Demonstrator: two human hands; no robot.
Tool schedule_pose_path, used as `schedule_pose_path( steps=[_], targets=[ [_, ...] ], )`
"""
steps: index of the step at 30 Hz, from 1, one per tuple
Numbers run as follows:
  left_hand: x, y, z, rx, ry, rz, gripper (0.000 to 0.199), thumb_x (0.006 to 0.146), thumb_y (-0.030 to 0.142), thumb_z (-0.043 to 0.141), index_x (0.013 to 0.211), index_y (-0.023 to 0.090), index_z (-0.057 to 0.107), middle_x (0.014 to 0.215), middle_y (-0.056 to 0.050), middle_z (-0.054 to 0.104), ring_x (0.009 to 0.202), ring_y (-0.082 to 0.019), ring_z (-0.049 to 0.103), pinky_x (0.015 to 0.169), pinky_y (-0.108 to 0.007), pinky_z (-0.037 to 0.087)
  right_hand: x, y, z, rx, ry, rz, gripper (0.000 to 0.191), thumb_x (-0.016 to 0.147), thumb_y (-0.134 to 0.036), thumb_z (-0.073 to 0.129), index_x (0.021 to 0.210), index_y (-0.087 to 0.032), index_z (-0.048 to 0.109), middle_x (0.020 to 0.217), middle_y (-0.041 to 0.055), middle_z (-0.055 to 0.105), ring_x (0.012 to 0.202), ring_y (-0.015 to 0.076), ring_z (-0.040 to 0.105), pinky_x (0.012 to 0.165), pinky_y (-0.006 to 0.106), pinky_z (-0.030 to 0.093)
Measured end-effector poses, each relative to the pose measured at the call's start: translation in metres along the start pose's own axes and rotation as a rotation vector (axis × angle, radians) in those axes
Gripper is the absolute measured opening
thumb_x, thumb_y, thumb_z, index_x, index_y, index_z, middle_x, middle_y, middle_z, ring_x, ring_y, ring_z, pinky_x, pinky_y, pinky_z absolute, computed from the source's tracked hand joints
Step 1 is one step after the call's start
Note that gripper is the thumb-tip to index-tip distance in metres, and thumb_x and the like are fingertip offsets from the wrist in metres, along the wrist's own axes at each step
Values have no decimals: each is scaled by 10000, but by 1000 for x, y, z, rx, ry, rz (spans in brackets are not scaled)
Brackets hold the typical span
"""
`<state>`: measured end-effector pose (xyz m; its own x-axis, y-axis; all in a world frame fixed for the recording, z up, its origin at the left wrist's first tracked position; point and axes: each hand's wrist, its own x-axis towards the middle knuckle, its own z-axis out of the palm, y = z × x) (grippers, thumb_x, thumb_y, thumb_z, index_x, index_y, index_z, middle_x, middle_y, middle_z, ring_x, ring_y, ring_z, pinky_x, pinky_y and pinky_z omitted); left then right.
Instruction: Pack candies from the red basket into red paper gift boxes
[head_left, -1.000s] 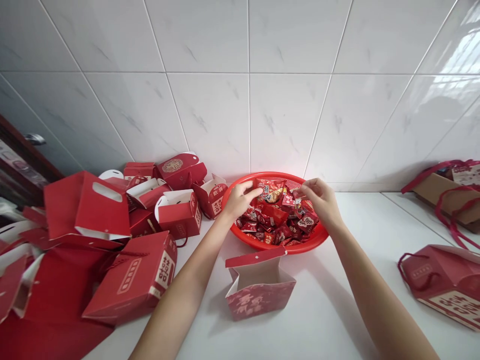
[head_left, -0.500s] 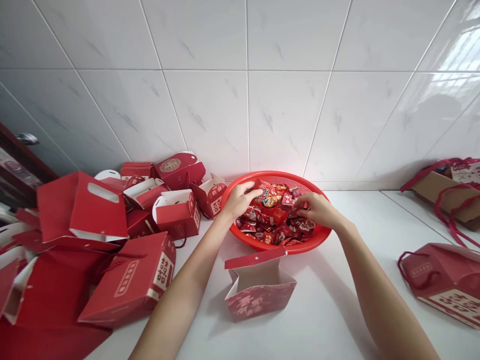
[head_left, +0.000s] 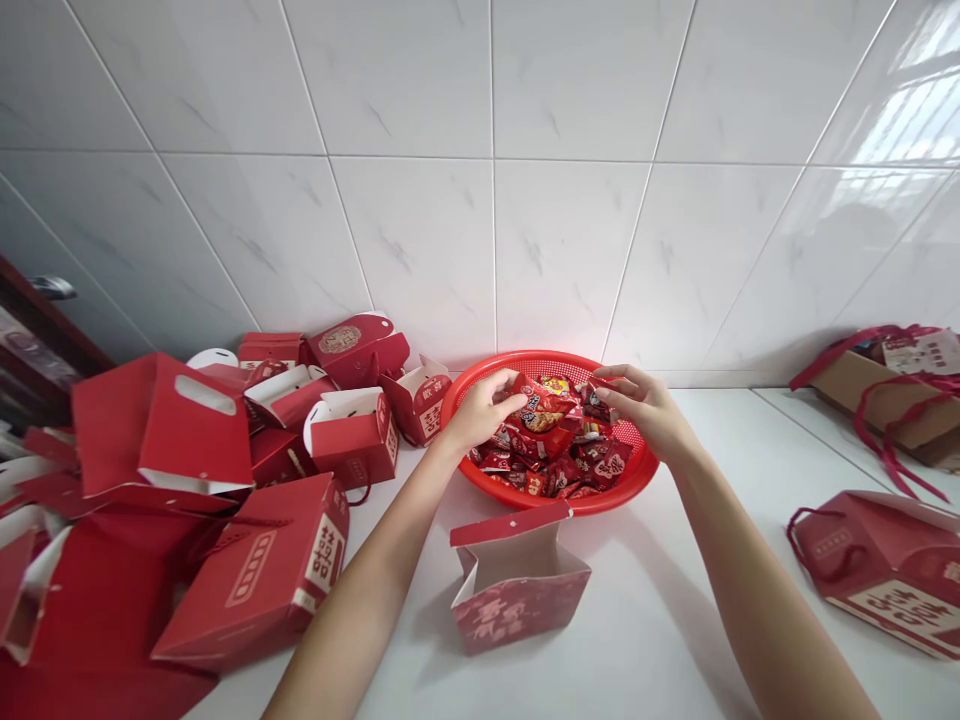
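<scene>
A red plastic basket (head_left: 559, 506) stands against the tiled wall, with many small red candy packets (head_left: 562, 470) in it. Over its left side, my left hand (head_left: 482, 408) is closed on a larger red snack packet (head_left: 541, 405) with a food picture. My right hand (head_left: 637, 405) reaches over the right side, its fingers closed on a small dark red packet (head_left: 595, 402). In front of the basket an opened red paper box (head_left: 521, 603) stands on the white counter, its mouth upward.
Many red gift boxes (head_left: 251, 575) are heaped at the left. To the right lie another red box (head_left: 885, 560) with a cord handle and a brown carton (head_left: 885, 398) with ribbons. The tiled wall (head_left: 570, 260) closes off the back.
My right hand has risen slightly among the packets, and a dark red packet now shows at its fingertips. My left hand still holds the larger packet. The view has tilted slightly.
</scene>
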<state>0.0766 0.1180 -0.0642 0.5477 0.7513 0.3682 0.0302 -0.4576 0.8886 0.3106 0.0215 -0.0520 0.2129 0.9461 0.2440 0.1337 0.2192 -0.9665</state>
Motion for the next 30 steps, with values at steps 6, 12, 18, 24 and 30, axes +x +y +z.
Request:
schedule_pose_path(
  steps=[6,12,18,24,30],
  targets=[
    [-2,-1,0,132,-99,-73,355,771,228,619,1117,247,698,972,-6,715,837,-197,662,855,-343,519,3,10,10,65,16,7,466,604,-547,908,789,-214,640,833,31,682,794,199,654,702,346,593],
    [-3,-2,2,253,-326,-71,283,814,225,602,1013,262,800,1142,-33,787,1115,-263,690,1016,-370,488,2,9,23,192,18,32,474,599,-507,936,711,-219,577,766,-11,617,749,168,645,820,408,624],
    [-4,-2,1,187,-264,-39,274,845,268,619,1061,209,778,1157,-66,779,1097,-267,696,972,-365,511,-3,5,30,187,-37,25,429,634,-460,922,764,-222,590,765,-2,672,694,164,641,678,340,583],
    [-6,4,1,202,-302,7,351,883,482,644,932,152,752,917,-64,756,862,-232,661,782,-322,500,-3,0,33,69,-124,-50,369,694,-464,873,780,-211,617,800,6,680,730,168,644,697,324,552],
    [-5,1,1,236,-262,4,330,900,456,597,779,160,681,756,-2,649,751,-175,571,681,-273,418,-3,-15,-3,-554,-341,-11,313,756,-332,778,1041,-219,714,1136,83,730,1096,295,665,906,405,543]
  ],
)
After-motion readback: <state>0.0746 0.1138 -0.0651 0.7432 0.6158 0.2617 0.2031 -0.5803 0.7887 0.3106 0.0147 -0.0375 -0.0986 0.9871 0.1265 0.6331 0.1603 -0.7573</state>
